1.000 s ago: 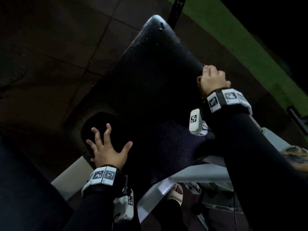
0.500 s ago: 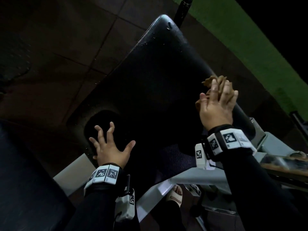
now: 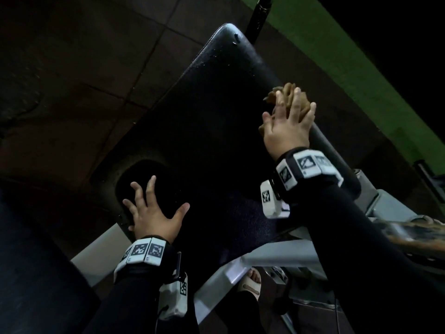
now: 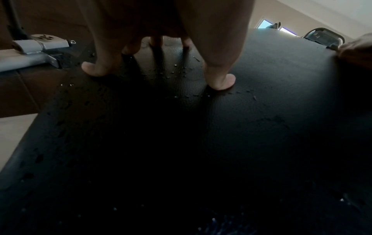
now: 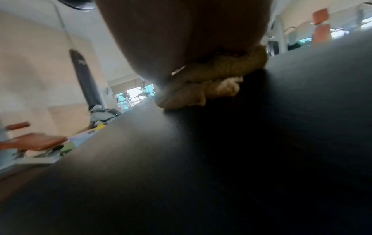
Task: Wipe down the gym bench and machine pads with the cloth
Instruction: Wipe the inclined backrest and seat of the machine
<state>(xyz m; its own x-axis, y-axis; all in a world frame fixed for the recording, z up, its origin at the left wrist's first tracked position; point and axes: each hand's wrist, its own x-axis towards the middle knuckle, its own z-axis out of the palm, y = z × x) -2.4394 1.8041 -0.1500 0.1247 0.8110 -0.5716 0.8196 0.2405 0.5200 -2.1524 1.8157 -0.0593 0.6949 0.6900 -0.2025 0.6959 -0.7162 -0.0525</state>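
Note:
A black padded bench (image 3: 199, 121) slopes away from me, speckled with droplets. My left hand (image 3: 154, 210) rests on its near left part with fingers spread; in the left wrist view the fingertips (image 4: 221, 81) press into the pad (image 4: 201, 143). My right hand (image 3: 287, 126) lies flat with straight fingers on a bunched tan cloth (image 3: 289, 92) at the bench's right edge. The right wrist view shows the cloth (image 5: 203, 85) squashed between palm and pad (image 5: 221, 159).
Grey metal frame parts (image 3: 277, 256) sit under the near end of the bench, with a foot in a sandal (image 3: 251, 283) below. A dark pole (image 3: 258, 15) stands beyond the far end. Brown floor tiles (image 3: 84, 68) lie left, a green strip (image 3: 349, 68) right.
My right hand went from curled at the bench's right edge to flat on the cloth, sliding nearer along that edge, then slightly farther again. The left hand has stayed in place.

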